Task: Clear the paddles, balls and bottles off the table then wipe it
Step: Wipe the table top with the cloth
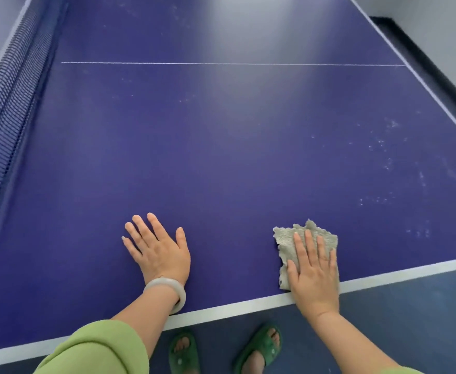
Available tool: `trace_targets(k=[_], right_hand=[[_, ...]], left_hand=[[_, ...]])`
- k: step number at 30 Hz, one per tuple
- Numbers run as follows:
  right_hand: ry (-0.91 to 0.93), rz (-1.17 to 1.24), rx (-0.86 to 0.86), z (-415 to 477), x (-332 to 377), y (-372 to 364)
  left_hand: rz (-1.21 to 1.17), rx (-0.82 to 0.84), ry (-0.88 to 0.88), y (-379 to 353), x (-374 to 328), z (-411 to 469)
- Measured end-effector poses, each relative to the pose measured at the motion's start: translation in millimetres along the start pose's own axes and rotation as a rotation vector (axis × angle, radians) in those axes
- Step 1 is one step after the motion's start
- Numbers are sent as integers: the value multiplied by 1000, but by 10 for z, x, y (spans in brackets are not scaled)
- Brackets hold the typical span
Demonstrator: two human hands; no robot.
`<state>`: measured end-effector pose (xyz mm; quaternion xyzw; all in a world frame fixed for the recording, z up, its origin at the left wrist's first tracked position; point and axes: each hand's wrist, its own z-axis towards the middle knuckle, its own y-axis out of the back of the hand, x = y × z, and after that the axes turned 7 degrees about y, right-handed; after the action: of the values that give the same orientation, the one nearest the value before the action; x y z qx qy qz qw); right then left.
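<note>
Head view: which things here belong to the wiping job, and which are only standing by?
For the job: table; cloth; right hand, pressing flat on the cloth; left hand, resting flat on the table.

Not for the job: net; bracelet on the left wrist; green sandals.

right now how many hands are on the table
2. The left hand lies flat directly on the blue table near its front edge; the right hand, further right, presses the grey cloth flat at that edge.
</note>
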<state>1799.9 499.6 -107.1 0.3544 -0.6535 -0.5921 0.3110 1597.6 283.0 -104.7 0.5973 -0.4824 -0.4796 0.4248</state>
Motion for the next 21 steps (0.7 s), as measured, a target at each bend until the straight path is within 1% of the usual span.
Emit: trace_targets(k=[3,5,6,7,9,10,11,13,15,17,18,19,21], right_hand=[[-62,38,-11,22,57,21],[-59,45,-14,10,57,17],[-50,48,-15,5,49,20],[-41,53,-16,0,43,24],[-11,60,-27,-14,33,30],[15,62,-31,-32,33,34],[50,66,-32,-60,31,37],[136,81,-36,-130,-8,41],[241,92,-23,-203,-129,58],[347,81,-21,-264,-383,74],[370,78,-22,-276,-566,75],[362,82,-27,-269,-776,73],[266,83,-47,-204,-1271,28]], left_hand=[[-62,19,-2,71,16,7],[-171,30,9,162,3,38],[-233,29,-31,205,-26,33],[-274,14,-124,235,-82,-3],[-255,-36,-387,246,-289,-164],[-234,-51,-481,229,-434,-257],[-227,-47,-520,212,-600,-352],[-225,32,-491,154,-948,-535],[-160,114,-419,48,-1257,-681],[-123,150,-331,-57,-1537,-795],[-130,158,-270,-100,-1662,-845],[-141,162,-207,-134,-1770,-885],[-156,141,-115,-215,-1929,-937]])
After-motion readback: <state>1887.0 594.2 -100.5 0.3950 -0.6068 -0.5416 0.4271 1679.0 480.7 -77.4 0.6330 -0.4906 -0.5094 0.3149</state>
